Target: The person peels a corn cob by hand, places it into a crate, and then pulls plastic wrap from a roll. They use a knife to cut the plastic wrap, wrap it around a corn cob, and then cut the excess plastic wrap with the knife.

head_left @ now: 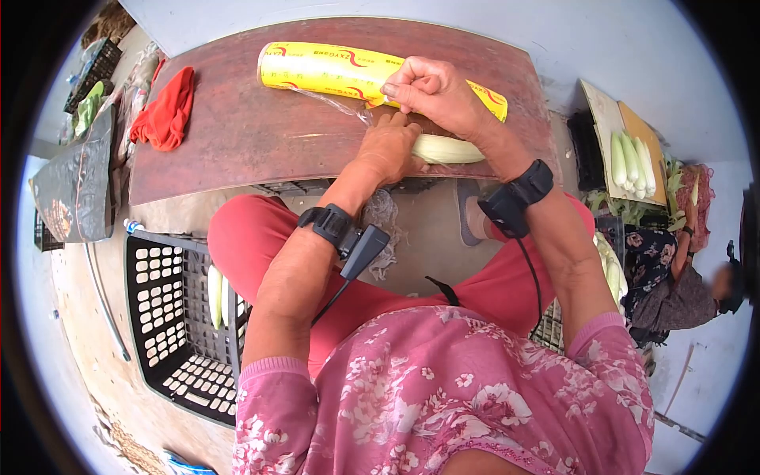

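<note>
On the dark red table, a yellow printed roll of cling film (332, 70) lies across the far side. A clear strip of film (336, 103) runs from the roll's lower edge toward my left hand (389, 147). That hand is closed around the left end of a pale ear of corn (448, 150), which lies in front of the roll. Above it, my right hand (435, 93) is in a pinch at the roll's front, apparently on the film's edge; the fingertips partly hide it. Both wrists wear black straps with small devices.
A red cloth (166, 111) rests at the table's left. A black crate (186, 317) with pale ears stands to my left. At right, several ears (632, 165) lie on a board, and another person (681, 293) sits nearby. More ears (609, 265) are beside my right knee.
</note>
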Demonstrator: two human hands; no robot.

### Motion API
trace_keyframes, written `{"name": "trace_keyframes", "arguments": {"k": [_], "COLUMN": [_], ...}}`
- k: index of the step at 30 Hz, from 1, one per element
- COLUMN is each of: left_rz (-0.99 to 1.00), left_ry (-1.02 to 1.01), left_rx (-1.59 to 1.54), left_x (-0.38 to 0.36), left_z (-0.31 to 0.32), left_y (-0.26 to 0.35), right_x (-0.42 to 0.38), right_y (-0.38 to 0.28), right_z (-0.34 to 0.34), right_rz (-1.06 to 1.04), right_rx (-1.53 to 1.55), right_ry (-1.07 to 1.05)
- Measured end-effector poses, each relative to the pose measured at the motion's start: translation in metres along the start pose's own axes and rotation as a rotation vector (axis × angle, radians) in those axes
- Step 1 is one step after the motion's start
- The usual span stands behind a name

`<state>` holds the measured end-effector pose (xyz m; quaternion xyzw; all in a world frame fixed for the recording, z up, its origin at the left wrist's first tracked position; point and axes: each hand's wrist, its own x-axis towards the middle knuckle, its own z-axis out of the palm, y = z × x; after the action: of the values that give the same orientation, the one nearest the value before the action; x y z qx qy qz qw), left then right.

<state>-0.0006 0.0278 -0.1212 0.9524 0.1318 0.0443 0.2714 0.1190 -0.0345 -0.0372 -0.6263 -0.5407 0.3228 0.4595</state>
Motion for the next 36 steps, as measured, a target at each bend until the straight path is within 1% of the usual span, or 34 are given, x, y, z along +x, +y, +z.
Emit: {"name": "trace_keyframes", "arguments": {"k": [2, 5, 8, 10, 11, 14, 16, 17, 19, 22, 25, 29, 31, 36], "left_rz": [0.031, 0.082, 0.048, 0.033, 0.026, -0.034, -0.108, -0.145, -0.116, -0.113, -0.087, -0.044, -0.053, -0.029], "left_ry": [0.040, 0.172, 0.056, 0.046, 0.040, -0.087, -0.118, -0.135, -0.122, -0.126, -0.106, -0.039, -0.042, -0.019], "left_rx": [0.014, 0.019, 0.011, 0.003, 0.000, -0.009, -0.062, -0.088, -0.129, -0.135, -0.050, 0.056, 0.044, 0.003], "left_x": [0.000, -0.001, 0.000, -0.001, -0.001, 0.001, 0.001, 0.000, -0.002, -0.004, -0.002, -0.002, -0.002, -0.003], "left_z": [0.004, 0.008, 0.003, 0.001, 0.001, -0.007, -0.013, -0.014, -0.016, -0.020, -0.015, -0.008, -0.009, -0.006], "left_y": [-0.003, -0.004, -0.003, -0.002, -0.001, 0.003, 0.009, 0.011, 0.011, 0.015, 0.012, 0.009, 0.009, 0.006], "right_x": [0.002, 0.003, 0.003, 0.004, 0.004, 0.004, 0.003, 0.002, 0.000, 0.000, -0.003, -0.006, -0.004, 0.001], "right_y": [0.006, 0.009, 0.010, 0.012, 0.013, 0.007, 0.002, 0.001, 0.002, 0.002, -0.009, -0.019, -0.015, -0.001], "right_z": [0.003, 0.006, 0.008, 0.009, 0.008, 0.006, 0.006, 0.009, 0.014, 0.015, 0.002, -0.009, -0.015, -0.006], "right_rz": [0.003, -0.011, -0.042, -0.044, -0.029, 0.023, 0.069, 0.056, 0.027, -0.011, 0.072, 0.062, 0.018, 0.032], "right_rx": [-0.048, -0.136, -0.161, -0.142, -0.124, -0.080, -0.062, 0.029, 0.212, 0.208, 0.107, 0.048, -0.032, -0.011], "right_ry": [0.001, -0.010, -0.007, 0.002, -0.014, -0.072, -0.122, -0.128, -0.136, -0.160, -0.169, -0.069, -0.003, -0.017]}}
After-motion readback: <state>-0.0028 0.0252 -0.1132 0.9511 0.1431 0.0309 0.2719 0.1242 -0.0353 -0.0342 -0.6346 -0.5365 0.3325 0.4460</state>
